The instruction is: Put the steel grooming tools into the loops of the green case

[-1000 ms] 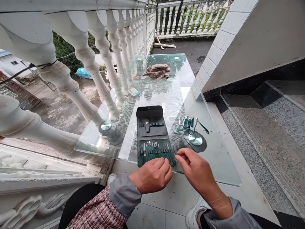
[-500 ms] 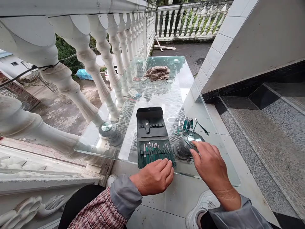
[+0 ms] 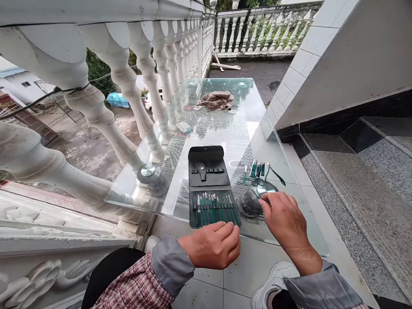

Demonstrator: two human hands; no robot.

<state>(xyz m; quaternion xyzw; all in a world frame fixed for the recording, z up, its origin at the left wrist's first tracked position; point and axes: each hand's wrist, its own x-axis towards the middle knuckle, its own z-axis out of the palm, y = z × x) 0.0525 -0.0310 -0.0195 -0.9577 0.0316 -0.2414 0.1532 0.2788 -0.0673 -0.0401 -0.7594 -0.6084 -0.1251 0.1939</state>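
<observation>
An open black manicure case (image 3: 210, 179) lies on the glass table. A row of slim green-handled tools (image 3: 214, 206) sits in its lower loops, and a single tool (image 3: 202, 171) in its upper half. My left hand (image 3: 214, 245) is closed at the case's lower right edge, its thumb hidden. Between the thumb and fingers of my right hand (image 3: 285, 221) is a thin dark tool (image 3: 256, 194), its kind too small to make out. Just beyond lie small scissors (image 3: 244, 178), green nail clippers (image 3: 257, 168) and cuticle nippers (image 3: 276, 175).
A crumpled brown cloth (image 3: 216, 101) and a small card box (image 3: 183, 127) lie farther back on the glass table (image 3: 180, 171). White balusters (image 3: 99, 111) run along the left. Stone steps (image 3: 350, 184) rise on the right.
The view has shifted slightly, so everything appears a little farther right and lower. My right hand keeps the thin tool pinched, and my left hand stays at the case edge.
</observation>
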